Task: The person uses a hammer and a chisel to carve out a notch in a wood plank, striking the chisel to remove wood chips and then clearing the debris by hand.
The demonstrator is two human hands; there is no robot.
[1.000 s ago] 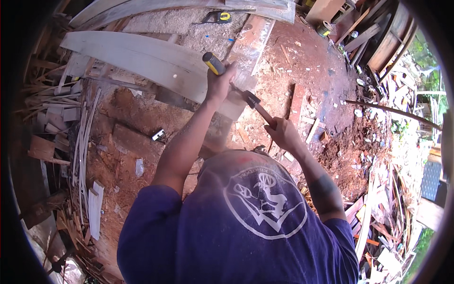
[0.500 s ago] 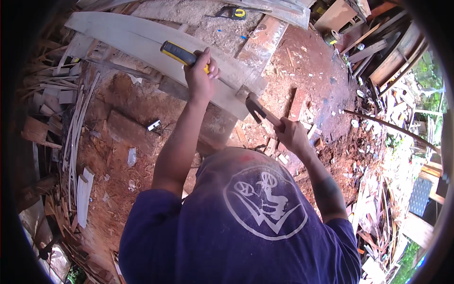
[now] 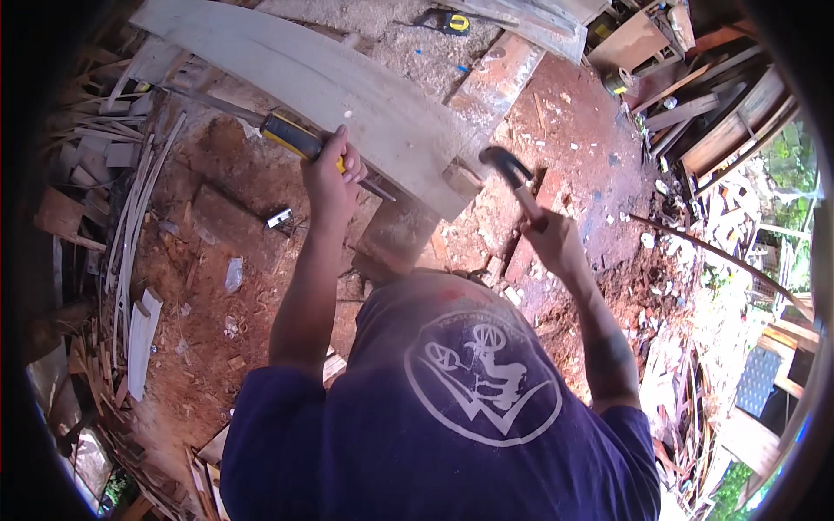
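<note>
My left hand (image 3: 334,174) is closed on a chisel with a yellow-and-black handle (image 3: 288,135); its blade slants down-right to the near edge of a long pale board (image 3: 365,104). My right hand (image 3: 552,239) grips the wooden shaft of a hammer, whose dark head (image 3: 508,163) is raised just right of the board's end, where a small notched or darker patch (image 3: 460,181) shows. Under the board's right end lies a broader wooden piece (image 3: 395,234), partly hidden.
A yellow-black tape measure (image 3: 456,23) lies beyond the board. Scrap timber (image 3: 695,122) and offcuts (image 3: 122,156) line both sides of the dusty, chip-strewn ground (image 3: 217,304). A long thin bar (image 3: 712,252) crosses at right. A small silver object (image 3: 278,218) lies left.
My left hand has moved left with the chisel, away from the board's right end. The hammer has shifted right and its head has swung upward, apart from the chisel.
</note>
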